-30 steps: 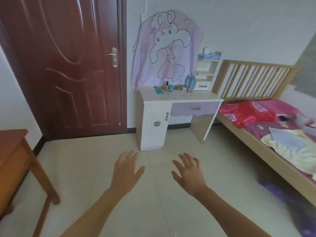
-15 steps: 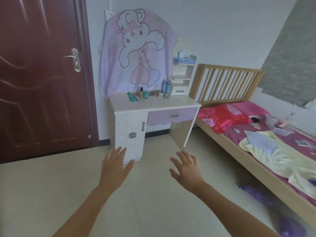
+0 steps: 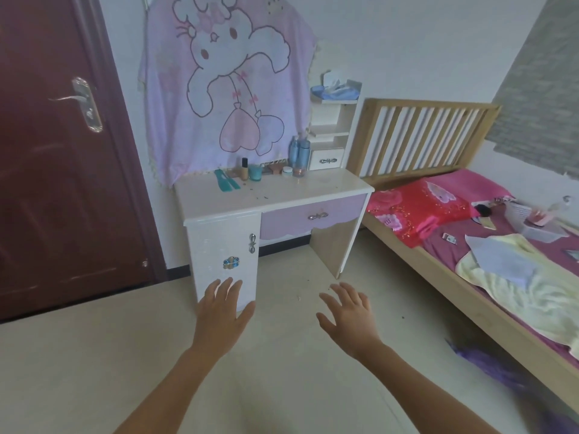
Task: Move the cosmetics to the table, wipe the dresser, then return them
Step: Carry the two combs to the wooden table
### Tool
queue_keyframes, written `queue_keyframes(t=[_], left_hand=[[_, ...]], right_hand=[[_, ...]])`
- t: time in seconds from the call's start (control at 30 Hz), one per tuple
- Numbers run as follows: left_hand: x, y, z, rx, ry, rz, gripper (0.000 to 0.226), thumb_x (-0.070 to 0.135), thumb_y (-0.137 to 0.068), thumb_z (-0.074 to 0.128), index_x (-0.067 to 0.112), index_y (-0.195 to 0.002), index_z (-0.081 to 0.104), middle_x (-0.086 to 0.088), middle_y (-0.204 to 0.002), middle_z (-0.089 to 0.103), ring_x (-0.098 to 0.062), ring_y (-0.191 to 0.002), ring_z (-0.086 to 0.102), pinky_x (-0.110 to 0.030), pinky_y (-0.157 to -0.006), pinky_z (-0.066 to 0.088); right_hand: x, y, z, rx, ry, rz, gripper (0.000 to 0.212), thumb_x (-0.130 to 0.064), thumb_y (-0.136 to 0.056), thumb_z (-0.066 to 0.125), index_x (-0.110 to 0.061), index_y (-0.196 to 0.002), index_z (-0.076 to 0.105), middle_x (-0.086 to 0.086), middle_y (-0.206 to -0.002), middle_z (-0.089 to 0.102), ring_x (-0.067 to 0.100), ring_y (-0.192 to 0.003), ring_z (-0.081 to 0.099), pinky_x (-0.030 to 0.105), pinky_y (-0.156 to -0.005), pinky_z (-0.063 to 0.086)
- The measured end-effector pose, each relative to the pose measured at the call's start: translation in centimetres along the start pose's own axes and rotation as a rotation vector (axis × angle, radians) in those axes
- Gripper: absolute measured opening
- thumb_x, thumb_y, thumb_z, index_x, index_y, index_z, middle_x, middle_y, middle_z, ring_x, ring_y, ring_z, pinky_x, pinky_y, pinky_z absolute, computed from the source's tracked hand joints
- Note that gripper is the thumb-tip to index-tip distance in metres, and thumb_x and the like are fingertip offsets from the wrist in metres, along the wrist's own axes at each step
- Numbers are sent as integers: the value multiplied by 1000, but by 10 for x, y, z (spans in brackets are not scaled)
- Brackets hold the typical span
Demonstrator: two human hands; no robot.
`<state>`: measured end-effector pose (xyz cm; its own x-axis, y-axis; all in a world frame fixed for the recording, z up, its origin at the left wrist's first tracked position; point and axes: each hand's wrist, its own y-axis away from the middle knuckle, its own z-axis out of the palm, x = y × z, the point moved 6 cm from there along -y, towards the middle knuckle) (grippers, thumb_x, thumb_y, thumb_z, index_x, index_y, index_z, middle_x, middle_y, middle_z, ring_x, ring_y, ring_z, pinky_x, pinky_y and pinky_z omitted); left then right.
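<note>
A white and lilac dresser stands against the far wall. Along the back of its top sit the cosmetics: a teal comb, a foundation bottle, a teal jar, a small white jar and two blue bottles. Small crumbs dot the top. My left hand and right hand are held out low over the floor, fingers spread, holding nothing, well short of the dresser.
A dark red door is on the left. A cartoon rabbit cloth hangs over the dresser's back. A small shelf unit stands on its right end. A wooden bed with bedding fills the right side.
The view has moved closer to the dresser and turned right; the wooden table at the left has left the frame. Both hands stay open in front of me.
</note>
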<state>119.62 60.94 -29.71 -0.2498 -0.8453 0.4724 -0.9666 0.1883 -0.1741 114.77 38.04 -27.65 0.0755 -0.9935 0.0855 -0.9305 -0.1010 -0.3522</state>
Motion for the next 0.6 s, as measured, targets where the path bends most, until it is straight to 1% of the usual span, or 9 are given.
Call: queue_keyframes(t=[0.07,0.13,0.23,0.27,0.33,0.47,0.53,0.6], left_hand=[[2,-31,9,48,-12,-3,101,79,-74,2,9,-126,53,-10,-135,50,-34,-130,36,-49,-98,36],[8,-64,15,94,-36,-13,91,72,-78,10,7,-124,54,-11,-132,53,-36,-127,40,-49,-97,38],[16,-111,23,92,-40,-69,93,67,-68,8,12,-134,43,-7,-143,40,-29,-136,24,-42,-107,26],[18,-126,25,109,-43,-84,94,66,-66,7,12,-135,42,-7,-144,39,-28,-137,23,-40,-109,24],[17,-153,27,160,-41,-126,93,66,-67,9,11,-133,44,-8,-142,41,-29,-136,26,-40,-109,24],[-5,-192,39,202,-41,-230,87,62,-70,17,6,-127,51,-15,-136,47,-36,-131,33,-44,-107,26],[-23,-206,47,200,-53,-294,89,64,-69,16,7,-128,51,-14,-137,47,-36,-131,32,-46,-106,27],[-43,-221,51,175,-55,-365,94,67,-66,11,10,-132,46,-11,-141,41,-32,-135,27,-45,-108,25]], right_hand=[[15,-31,12,8,-13,-25,44,-48,-76,35,-26,-88,72,2,-96,70,23,-93,67,37,-71,54],[32,-68,23,14,-39,-42,44,-48,-76,36,-26,-88,72,2,-95,70,23,-93,67,37,-71,54],[51,-119,41,12,-71,-82,44,-48,-75,35,-26,-88,71,1,-94,70,22,-92,67,36,-70,55],[55,-135,49,15,-85,-122,44,-48,-75,35,-26,-89,71,1,-94,70,22,-92,68,35,-69,55],[60,-164,64,51,-110,-214,43,-47,-75,37,-24,-89,71,2,-93,70,22,-89,68,33,-67,55],[57,-220,95,39,-178,-284,43,-47,-74,36,-26,-90,69,-2,-91,70,19,-87,68,28,-63,53],[51,-241,116,40,-224,-342,39,-47,-73,37,-27,-97,61,-3,-90,69,18,-86,67,26,-64,52],[42,-268,132,38,-275,-380,36,-47,-73,37,-28,-101,48,-4,-89,68,17,-85,67,24,-65,52]])
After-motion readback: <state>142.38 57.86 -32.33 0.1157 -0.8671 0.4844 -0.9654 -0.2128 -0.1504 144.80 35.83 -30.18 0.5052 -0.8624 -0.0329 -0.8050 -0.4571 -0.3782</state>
